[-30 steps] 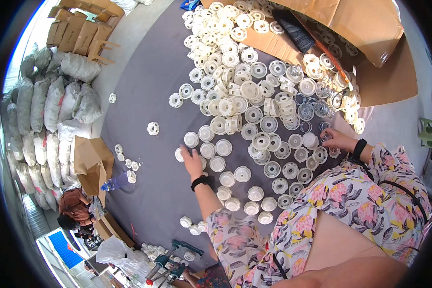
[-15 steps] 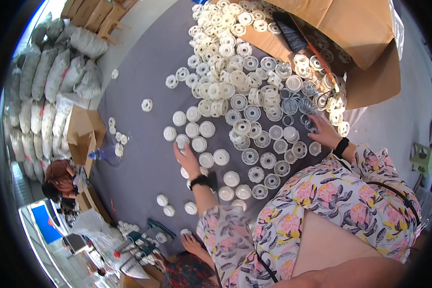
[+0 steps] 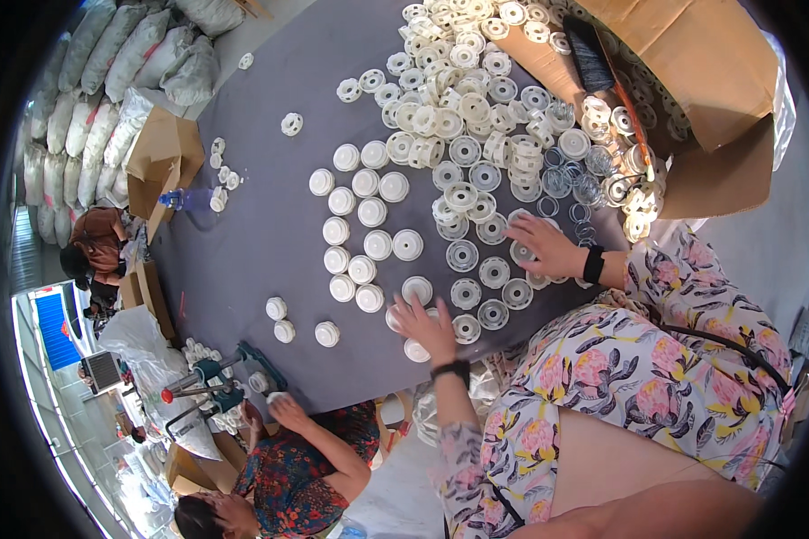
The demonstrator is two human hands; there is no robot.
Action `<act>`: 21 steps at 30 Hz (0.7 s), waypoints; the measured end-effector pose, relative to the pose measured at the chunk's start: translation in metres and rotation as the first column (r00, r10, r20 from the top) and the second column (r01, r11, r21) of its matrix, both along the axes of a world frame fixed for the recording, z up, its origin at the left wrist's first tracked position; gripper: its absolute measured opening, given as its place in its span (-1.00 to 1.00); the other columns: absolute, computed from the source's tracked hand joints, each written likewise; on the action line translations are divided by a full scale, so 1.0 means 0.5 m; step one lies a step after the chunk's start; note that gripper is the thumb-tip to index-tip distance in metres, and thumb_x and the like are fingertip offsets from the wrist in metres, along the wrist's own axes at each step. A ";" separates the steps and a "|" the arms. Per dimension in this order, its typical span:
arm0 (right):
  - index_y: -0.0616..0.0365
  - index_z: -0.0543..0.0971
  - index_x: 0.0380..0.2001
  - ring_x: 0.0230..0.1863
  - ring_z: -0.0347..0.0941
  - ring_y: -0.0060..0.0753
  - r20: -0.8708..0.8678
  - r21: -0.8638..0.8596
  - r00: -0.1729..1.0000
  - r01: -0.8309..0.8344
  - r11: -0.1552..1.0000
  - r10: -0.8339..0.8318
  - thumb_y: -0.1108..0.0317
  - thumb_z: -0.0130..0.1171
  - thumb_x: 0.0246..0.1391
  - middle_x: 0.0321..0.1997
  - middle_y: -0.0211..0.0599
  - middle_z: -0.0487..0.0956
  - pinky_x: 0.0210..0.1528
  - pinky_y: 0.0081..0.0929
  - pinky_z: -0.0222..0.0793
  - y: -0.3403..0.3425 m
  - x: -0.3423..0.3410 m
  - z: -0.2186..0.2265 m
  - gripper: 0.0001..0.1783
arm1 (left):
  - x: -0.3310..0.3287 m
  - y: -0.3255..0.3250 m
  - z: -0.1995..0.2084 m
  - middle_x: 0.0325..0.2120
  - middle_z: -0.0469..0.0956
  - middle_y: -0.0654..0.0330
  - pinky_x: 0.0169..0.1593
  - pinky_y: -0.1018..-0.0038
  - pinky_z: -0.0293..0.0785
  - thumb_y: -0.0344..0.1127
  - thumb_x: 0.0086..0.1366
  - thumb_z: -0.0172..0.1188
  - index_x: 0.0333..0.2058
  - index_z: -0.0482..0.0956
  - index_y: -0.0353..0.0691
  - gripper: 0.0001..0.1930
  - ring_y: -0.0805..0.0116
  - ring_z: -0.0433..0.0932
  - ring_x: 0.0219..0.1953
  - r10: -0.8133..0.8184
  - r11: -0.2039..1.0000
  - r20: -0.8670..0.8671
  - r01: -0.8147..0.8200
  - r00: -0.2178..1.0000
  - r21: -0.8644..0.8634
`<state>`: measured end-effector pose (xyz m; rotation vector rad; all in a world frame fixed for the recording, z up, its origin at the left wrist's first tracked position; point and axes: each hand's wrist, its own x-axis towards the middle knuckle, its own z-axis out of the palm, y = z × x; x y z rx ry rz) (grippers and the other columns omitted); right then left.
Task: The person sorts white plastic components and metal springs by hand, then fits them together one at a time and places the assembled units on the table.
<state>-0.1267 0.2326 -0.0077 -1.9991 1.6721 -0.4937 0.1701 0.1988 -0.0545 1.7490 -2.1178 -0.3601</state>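
My left hand [image 3: 430, 332] is low over the table near its front edge, fingers spread on and beside a few white round caps [image 3: 416, 289]. Its palm side is hidden. To its upper left stand more domed white caps [image 3: 365, 182] in loose rows. Over white slotted discs [image 3: 517, 294] at the right reaches my right hand [image 3: 546, 246], fingers apart, fingertips at a disc partly covered by them. Just beyond it lie several wire springs [image 3: 587, 189] and thin metal rings [image 3: 580, 213]. No held part shows in either hand.
A heap of white discs [image 3: 458, 99] spreads across the far table [image 3: 261, 162]. An open cardboard box [image 3: 719, 171] with a black brush [image 3: 591, 58] lies at far right. At lower left, a co-worker [image 3: 306, 467] handles a part by a green hand press [image 3: 211, 373]. Sacks stand beyond.
My left hand has left the farther caps and come nearer the front edge. My right hand has moved from the springs onto the discs. The view has shifted, showing more of the co-worker.
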 end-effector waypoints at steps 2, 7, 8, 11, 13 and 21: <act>0.06 0.26 0.12 0.24 0.09 -0.01 0.074 0.037 0.997 0.034 0.999 -0.036 0.23 0.20 -0.14 0.15 -0.05 0.25 0.25 -0.11 0.01 -0.005 0.009 -0.007 -0.31 | -0.025 -0.104 0.024 0.16 0.14 -0.18 0.23 -0.01 -0.05 -0.22 0.13 0.16 0.12 0.23 -0.25 -0.41 -0.15 0.04 0.24 -0.068 0.995 -0.161 0.054 0.985 -0.086; 0.11 0.28 0.11 0.16 0.18 0.00 0.143 0.108 0.987 0.060 0.992 -0.075 0.23 0.17 -0.12 0.11 -0.04 0.29 0.22 -0.18 0.07 0.063 -0.012 0.010 -0.33 | -0.062 -0.248 -0.005 0.07 0.27 -0.12 0.15 0.13 0.17 -0.33 0.03 0.21 0.08 0.29 -0.24 -0.41 -0.09 0.21 0.15 -0.184 0.981 0.014 0.185 0.983 -0.058; 0.11 0.28 0.11 0.16 0.18 0.00 0.139 0.104 0.986 0.074 0.992 -0.088 0.23 0.17 -0.12 0.11 -0.04 0.29 0.22 -0.18 0.07 0.077 -0.015 0.004 -0.33 | -0.067 -0.250 0.001 0.03 0.30 -0.10 0.13 0.13 0.19 -0.33 -0.01 0.23 0.05 0.31 -0.25 -0.42 -0.07 0.25 0.11 -0.173 0.985 0.124 0.174 0.977 0.005; 0.13 0.28 0.12 0.10 0.27 -0.06 0.194 0.047 0.968 0.152 0.987 -0.158 0.27 0.14 -0.10 0.09 -0.01 0.32 0.16 -0.25 0.18 0.114 -0.037 -0.012 -0.35 | -0.074 -0.236 0.011 -0.09 0.38 -0.03 0.05 0.16 0.25 -0.31 -0.12 0.30 -0.03 0.36 -0.29 -0.40 -0.01 0.35 -0.03 -0.092 0.996 0.056 0.092 0.994 -0.010; 0.11 0.27 0.13 0.04 0.33 -0.17 0.376 0.201 0.881 0.226 0.953 -0.288 0.25 0.14 -0.07 0.07 -0.04 0.34 0.08 -0.31 0.27 0.115 -0.039 -0.003 -0.36 | -0.085 -0.202 0.015 -0.14 0.40 0.03 0.03 0.25 0.29 -0.31 -0.06 0.29 -0.03 0.35 -0.31 -0.43 0.13 0.37 -0.06 0.025 0.999 -0.295 -0.017 0.955 0.030; -0.02 0.16 0.20 -0.13 0.43 -0.44 0.683 0.729 0.044 0.016 0.684 -0.729 0.10 0.09 0.08 -0.02 -0.25 0.40 -0.33 -0.45 0.50 0.060 0.010 -0.030 -0.35 | -0.310 0.036 0.076 -0.02 0.37 0.07 0.01 0.43 0.39 -0.40 0.21 0.13 0.14 0.19 -0.31 -0.47 0.34 0.41 -0.02 0.324 0.613 -0.818 0.554 0.475 0.564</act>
